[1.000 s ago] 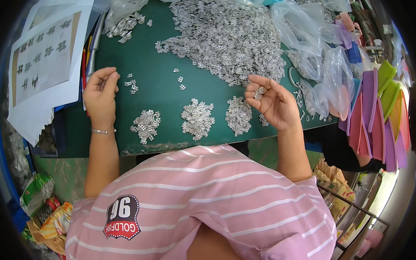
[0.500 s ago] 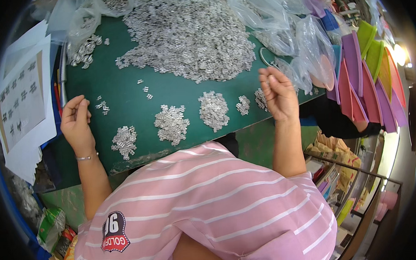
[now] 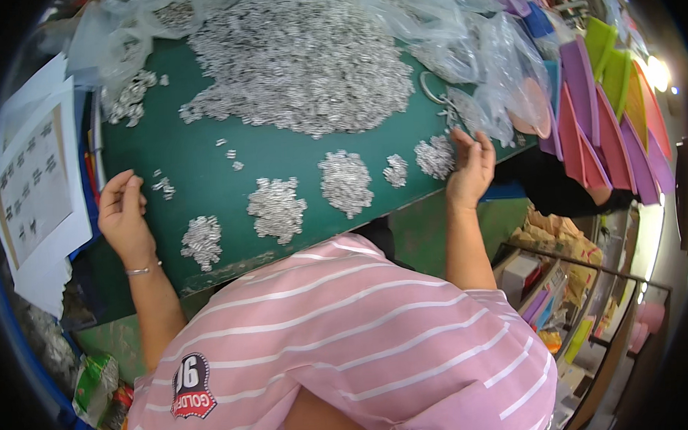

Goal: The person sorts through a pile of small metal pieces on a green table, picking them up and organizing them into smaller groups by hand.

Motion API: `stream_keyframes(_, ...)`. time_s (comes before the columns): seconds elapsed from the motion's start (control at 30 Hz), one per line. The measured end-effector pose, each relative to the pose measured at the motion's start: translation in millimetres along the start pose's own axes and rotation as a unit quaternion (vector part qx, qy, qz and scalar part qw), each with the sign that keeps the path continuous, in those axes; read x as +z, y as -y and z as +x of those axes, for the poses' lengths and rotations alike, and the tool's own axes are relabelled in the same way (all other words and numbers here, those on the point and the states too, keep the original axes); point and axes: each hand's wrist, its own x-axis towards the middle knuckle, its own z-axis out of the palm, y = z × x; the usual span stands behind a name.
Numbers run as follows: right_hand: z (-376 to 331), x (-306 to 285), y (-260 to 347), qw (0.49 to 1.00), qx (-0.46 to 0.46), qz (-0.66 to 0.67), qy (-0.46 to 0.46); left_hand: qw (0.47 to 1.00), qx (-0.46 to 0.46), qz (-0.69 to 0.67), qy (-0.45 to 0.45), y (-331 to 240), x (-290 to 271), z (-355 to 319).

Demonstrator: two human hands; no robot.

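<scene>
Lying just left of the right hand (image 3: 470,176), the rightmost near pile (image 3: 434,157) adjoins its curled grip; whether pinching anything, cannot tell.

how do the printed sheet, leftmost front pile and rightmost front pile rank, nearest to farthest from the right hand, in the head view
1. rightmost front pile, just left of the right hand
2. leftmost front pile, left end of the row
3. printed sheet, far left

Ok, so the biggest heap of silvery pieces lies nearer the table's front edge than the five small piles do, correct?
No: the head view shows the biggest heap lying farther from the table's front edge than the five small piles.
</scene>
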Motion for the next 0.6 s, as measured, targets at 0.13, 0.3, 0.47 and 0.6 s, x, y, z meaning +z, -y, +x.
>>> stream_keyframes(0.13, -10, 40, 18, 0.985, -0.118, -0.121, 0.03, 1.0, -0.009, 0.007, 0.007, -13, 8, -2)
stream_keyframes(0.3, -58, 149, 40, 0.875, -0.202, -0.212, 0.386, 0.999, 0.003, -0.039, 0.012, -16, 12, -3)
stream_keyframes(0.47, -84, 218, 33, 0.726, -0.334, -0.224, 0.558, 0.999, -0.001, -0.047, 0.004, -16, 10, -3)
stream_keyframes(0.6, -84, 226, 28, 0.7, -0.356, -0.244, 0.57, 0.999, -0.006, -0.045, 0.003, -18, 10, -3)
